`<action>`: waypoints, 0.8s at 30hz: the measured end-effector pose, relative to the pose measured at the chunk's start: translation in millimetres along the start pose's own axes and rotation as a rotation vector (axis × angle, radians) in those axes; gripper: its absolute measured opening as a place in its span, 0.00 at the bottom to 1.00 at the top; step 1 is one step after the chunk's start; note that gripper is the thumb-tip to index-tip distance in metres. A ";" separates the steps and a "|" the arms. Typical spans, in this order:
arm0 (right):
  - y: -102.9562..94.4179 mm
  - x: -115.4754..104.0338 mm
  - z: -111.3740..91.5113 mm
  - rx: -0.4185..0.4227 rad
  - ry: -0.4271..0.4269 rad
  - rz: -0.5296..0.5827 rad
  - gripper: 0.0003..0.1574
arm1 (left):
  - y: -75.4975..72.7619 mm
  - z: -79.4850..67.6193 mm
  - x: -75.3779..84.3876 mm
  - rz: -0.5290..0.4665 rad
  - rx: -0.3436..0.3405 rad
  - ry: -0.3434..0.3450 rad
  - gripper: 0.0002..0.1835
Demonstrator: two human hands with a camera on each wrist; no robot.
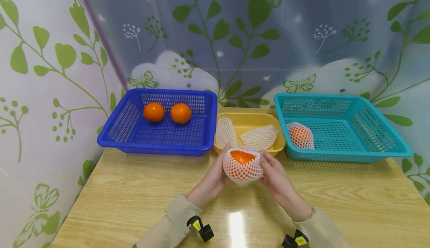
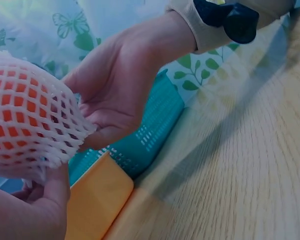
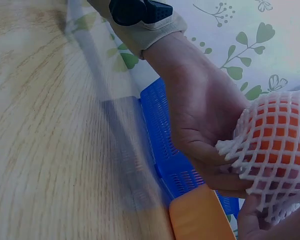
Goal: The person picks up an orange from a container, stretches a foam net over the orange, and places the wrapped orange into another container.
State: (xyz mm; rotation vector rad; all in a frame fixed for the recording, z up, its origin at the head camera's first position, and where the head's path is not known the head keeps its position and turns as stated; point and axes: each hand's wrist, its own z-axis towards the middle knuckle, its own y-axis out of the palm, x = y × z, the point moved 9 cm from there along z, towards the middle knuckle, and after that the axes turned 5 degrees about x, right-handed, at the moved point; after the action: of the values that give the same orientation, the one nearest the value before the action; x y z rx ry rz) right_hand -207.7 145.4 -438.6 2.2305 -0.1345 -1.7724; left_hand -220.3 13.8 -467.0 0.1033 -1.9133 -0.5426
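Between both hands, above the table's middle, is an orange (image 1: 242,157) wrapped in a white foam net sleeve (image 1: 243,173). A patch of bare peel shows through the sleeve's opening at the top. My left hand (image 1: 215,177) grips the netted fruit from the left, its fingers at the net's edge. From the other side my right hand (image 1: 277,177) pinches the sleeve. In the right wrist view the net (image 3: 275,145) stretches over the orange peel, with the left hand (image 3: 190,120) curled at its rim. The left wrist view shows the right hand (image 2: 125,75) touching the net's edge.
A blue basket (image 1: 161,149) at the left holds two bare oranges (image 1: 180,113). Behind the hands, a yellow tray (image 1: 248,118) holds two foam net sleeves (image 1: 260,137). At the right, a teal basket (image 1: 349,154) contains one netted orange (image 1: 300,136). A patterned curtain hangs behind.
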 end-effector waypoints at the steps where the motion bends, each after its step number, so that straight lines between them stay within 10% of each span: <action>1: 0.7 0.6 -0.3 -0.005 -0.002 0.005 0.09 | 1.2 -0.7 0.1 -0.013 -0.010 -0.003 0.43; 12: -1.7 3.3 2.4 0.036 0.049 -0.071 0.34 | 6.3 -4.4 4.6 -0.079 -0.022 -0.006 0.40; 19: 4.7 -19.2 -1.8 0.014 -0.220 -0.414 0.33 | 2.3 -3.9 3.5 -0.074 0.002 -0.012 0.39; 24: 17.7 -26.5 -8.8 -0.047 -0.377 -0.540 0.49 | 2.0 -4.9 4.0 -0.033 -0.001 -0.021 0.41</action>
State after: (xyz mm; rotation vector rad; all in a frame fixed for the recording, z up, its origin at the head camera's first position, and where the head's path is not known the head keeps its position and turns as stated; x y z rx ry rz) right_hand -203.7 136.6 -407.0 1.9925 0.4722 -2.4288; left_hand -217.2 12.8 -461.3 0.1290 -1.9345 -0.5685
